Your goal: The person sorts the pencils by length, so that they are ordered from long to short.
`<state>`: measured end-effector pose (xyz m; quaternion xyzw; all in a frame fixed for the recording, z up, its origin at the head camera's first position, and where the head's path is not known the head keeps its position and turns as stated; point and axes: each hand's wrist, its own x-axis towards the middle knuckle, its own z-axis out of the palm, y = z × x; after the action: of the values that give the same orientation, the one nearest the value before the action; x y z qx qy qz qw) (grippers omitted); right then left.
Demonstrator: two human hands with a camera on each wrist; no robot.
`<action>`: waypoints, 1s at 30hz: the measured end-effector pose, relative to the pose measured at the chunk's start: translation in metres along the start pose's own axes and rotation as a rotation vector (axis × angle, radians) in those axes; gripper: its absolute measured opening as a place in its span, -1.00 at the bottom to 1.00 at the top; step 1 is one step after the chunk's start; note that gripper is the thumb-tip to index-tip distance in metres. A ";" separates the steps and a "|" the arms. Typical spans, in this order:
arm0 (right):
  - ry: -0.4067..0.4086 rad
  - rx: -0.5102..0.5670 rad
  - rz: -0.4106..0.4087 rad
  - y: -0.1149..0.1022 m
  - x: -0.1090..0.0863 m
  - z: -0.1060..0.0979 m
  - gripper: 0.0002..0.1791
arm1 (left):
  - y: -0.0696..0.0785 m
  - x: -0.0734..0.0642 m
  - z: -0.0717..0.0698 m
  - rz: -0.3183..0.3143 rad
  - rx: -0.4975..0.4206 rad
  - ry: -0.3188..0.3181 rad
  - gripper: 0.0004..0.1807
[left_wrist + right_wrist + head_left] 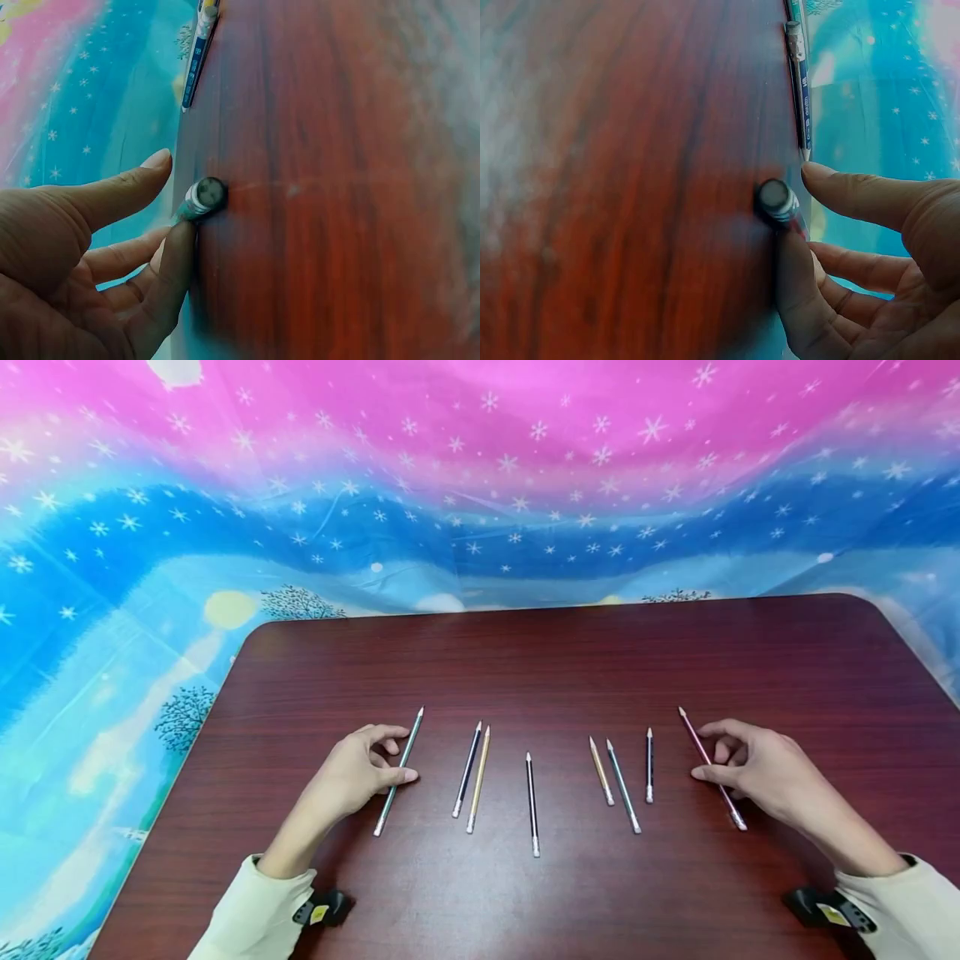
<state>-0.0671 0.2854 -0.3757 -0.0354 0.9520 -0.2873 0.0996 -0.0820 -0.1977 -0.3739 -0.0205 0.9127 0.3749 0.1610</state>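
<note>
At the left of the row, a green pencil (386, 810) lies between the thumb and fingers of my left hand (352, 768). The thumb crosses over it in the head view. In the left wrist view a finger touches the pencil near its eraser end (208, 193), and the thumb stands apart from it. On the right, a pinkish-red pencil (694, 735) lies likewise between the thumb and fingers of my right hand (772, 772). Its eraser end (775, 195) shows in the right wrist view, a fingertip against it and the thumb apart.
Between the hands lie a dark blue pencil (467, 770), a yellow pencil (477, 781), a black-and-white pencil (532, 806), a shorter yellow pencil (601, 770), a teal pencil (623, 785) and another dark blue pencil (649, 766). The brown table (525, 668) ends at a patterned cloth (480, 510).
</note>
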 end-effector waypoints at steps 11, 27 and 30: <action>0.025 -0.032 -0.019 0.001 0.001 0.000 -0.46 | 0.002 0.005 0.005 0.022 0.042 0.016 -0.37; 0.030 -0.047 -0.051 -0.001 0.001 0.000 -0.58 | 0.005 0.003 0.005 0.003 0.019 0.021 -0.45; 0.027 -0.054 -0.054 -0.002 0.001 0.000 -0.59 | 0.005 0.003 0.005 0.008 0.027 0.022 -0.46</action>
<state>-0.0677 0.2835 -0.3746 -0.0598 0.9594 -0.2645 0.0778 -0.0844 -0.1901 -0.3749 -0.0188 0.9196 0.3627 0.1495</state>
